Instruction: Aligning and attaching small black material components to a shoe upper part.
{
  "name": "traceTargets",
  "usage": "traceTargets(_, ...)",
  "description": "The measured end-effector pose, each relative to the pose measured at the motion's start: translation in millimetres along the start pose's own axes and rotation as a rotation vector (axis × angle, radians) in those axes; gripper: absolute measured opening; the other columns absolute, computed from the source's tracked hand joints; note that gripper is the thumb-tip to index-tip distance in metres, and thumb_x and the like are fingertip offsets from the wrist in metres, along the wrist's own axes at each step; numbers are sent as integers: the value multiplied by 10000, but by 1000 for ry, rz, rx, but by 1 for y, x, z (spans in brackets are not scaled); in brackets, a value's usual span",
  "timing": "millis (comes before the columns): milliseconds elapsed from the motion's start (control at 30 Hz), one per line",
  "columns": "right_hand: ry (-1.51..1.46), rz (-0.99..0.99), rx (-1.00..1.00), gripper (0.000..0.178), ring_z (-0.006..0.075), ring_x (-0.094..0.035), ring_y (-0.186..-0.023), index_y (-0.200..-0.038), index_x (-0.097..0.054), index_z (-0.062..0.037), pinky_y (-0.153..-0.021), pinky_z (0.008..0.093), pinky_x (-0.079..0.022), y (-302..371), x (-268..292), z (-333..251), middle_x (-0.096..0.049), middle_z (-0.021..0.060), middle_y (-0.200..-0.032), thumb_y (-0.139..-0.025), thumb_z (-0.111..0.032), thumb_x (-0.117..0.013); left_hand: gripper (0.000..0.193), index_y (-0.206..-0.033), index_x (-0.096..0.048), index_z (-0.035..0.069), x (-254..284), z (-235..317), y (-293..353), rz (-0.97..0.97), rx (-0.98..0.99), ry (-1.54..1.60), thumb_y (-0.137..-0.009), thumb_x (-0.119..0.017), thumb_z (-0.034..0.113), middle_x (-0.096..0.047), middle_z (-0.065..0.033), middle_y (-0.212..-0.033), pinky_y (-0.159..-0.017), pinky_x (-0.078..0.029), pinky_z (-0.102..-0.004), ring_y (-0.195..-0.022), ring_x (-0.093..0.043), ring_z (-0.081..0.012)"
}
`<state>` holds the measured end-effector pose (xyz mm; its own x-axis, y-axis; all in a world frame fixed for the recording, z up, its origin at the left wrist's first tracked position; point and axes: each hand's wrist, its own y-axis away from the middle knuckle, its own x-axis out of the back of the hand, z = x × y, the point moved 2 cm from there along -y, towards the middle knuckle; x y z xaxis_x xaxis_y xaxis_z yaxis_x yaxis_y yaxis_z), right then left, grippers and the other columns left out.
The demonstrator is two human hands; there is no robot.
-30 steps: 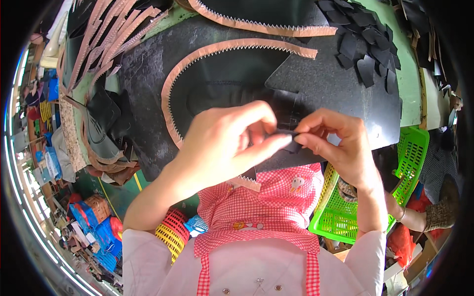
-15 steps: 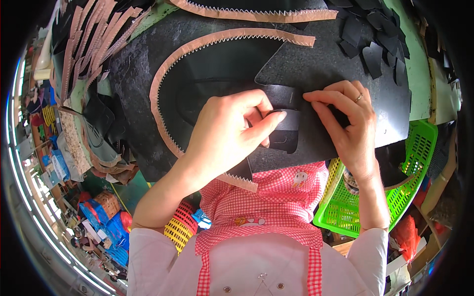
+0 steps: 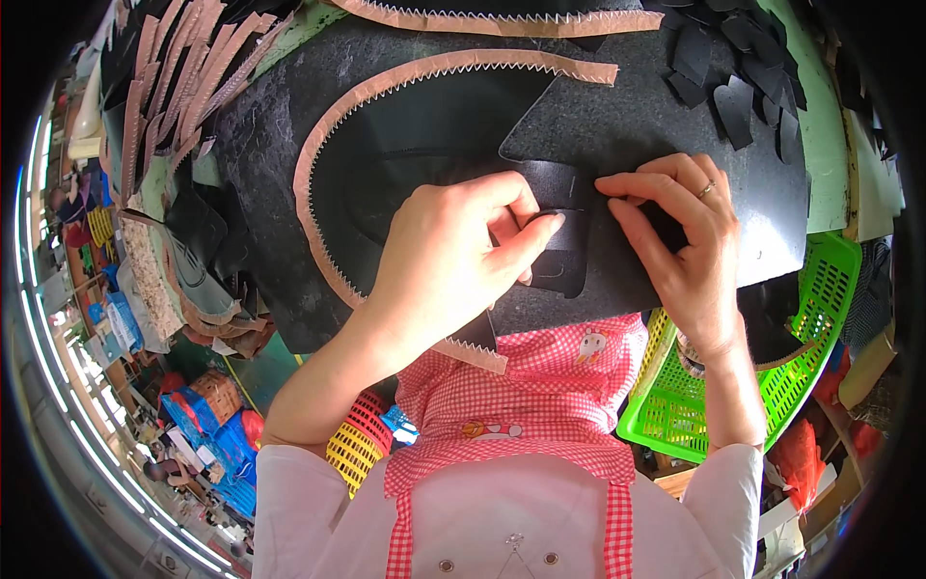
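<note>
A curved black shoe-upper piece [image 3: 434, 116] lies on the dark work board [image 3: 637, 116], its outer edge bound with brown zigzag-stitched tape [image 3: 307, 183]. At its inner end is a small black patch [image 3: 555, 183]. My left hand [image 3: 453, 256] rests over the upper, thumb and curled fingers pinched at the patch's left side; the fingertips underneath are partly hidden. To the right, my right hand [image 3: 685, 217] hovers close to the patch. Its thumb and index finger are slightly apart, and nothing shows between them.
Loose black cut pieces [image 3: 733, 106] are heaped at the far right. Several brown-taped pieces [image 3: 183, 77] hang stacked at the far left, and another taped piece [image 3: 502, 24] lies at the back. A green basket [image 3: 675, 425] stands below the board's right edge.
My right thumb and index finger have parted slightly. The left hand keeps its pinch at the patch, and the whole view has shifted a little.
</note>
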<state>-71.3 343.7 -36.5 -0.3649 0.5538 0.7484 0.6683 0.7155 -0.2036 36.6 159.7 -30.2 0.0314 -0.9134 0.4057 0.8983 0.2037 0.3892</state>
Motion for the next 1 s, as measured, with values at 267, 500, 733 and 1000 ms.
traceTargets(267,65,-13,22,273,196,-578,-867,-1012,-757,-164,-850,364,-419,2,-6,-7,-629,-19,-881,-754,-142,-842,220,-812,-626,41,-1,0,0,91,-155,-146,-940,-757,161,-651,-30,-595,-410,-412,-248,-442,-587,-82)
traceTargets(500,138,-93,122,373,218,-555,-894,-1060,-812,-199,-873,364,-411,9,-9,-25,-597,10,-946,-760,3,-721,399,-832,-570,89,43,-7,28,136,-449,-644,-729,-894,299,-620,-48,-792,-743,-543,-404,-824,-691,-248)
traceTargets(733,-107,-148,11,378,224,-610,-891,-1080,-789,-154,-833,349,-484,-6,2,-12,-642,41,-1013,-785,56,-684,655,-1416,-628,270,33,-66,95,20,-578,-837,-780,-781,313,-459,-154,-1572,-1192,-274,-638,-1468,-401,-411)
traceTargets(1000,245,242,-167,369,255,-647,-920,-1231,-652,-83,-847,361,-535,-27,49,57,-679,99,-1017,-877,1,-719,349,-1277,-603,-74,131,-116,178,788,-386,64,-1068,-520,193,-658,-228,-1292,-1079,-469,-459,-1271,-617,-298)
